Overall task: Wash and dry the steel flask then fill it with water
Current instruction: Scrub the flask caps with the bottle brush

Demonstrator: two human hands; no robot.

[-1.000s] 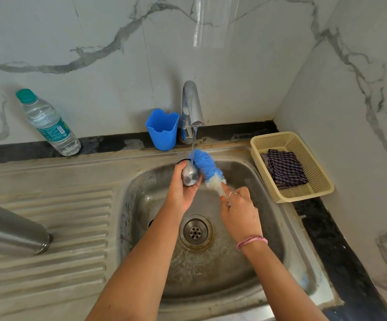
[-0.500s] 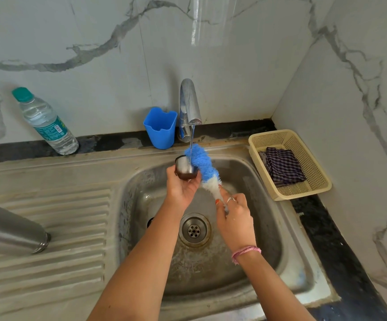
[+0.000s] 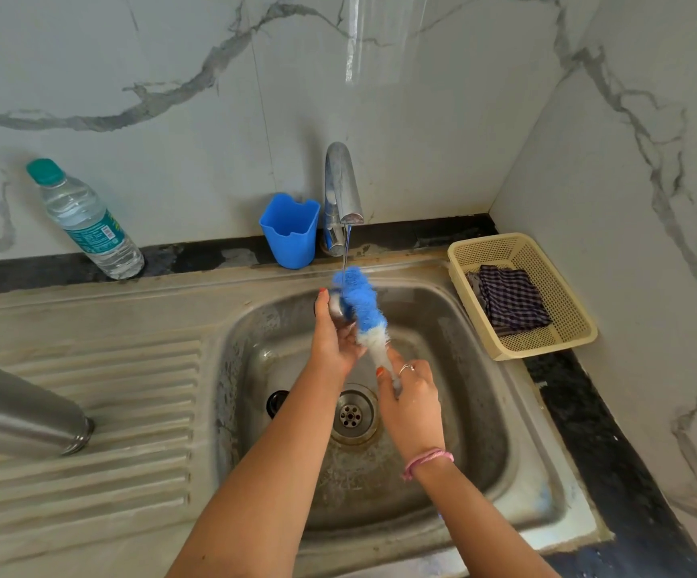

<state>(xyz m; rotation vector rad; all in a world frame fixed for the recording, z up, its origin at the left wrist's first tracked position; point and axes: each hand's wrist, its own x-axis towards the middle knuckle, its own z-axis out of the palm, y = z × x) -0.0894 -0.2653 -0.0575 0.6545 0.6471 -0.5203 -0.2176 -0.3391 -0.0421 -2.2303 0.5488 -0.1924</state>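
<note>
Over the sink (image 3: 517,415), the left hand (image 3: 334,342) is gripping a small steel cap (image 3: 335,307) under the tap (image 3: 341,189), its fingers wrapping around it. The right hand (image 3: 411,394) is clasping the blue bottle brush (image 3: 361,302) against the cap. The steel flask (image 3: 17,415) is lying on the draining surface (image 3: 130,410) at left.

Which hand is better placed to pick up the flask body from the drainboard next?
Left. The left hand, gripping the small cap, is nearer the flask body; the right hand grips the brush.
</note>
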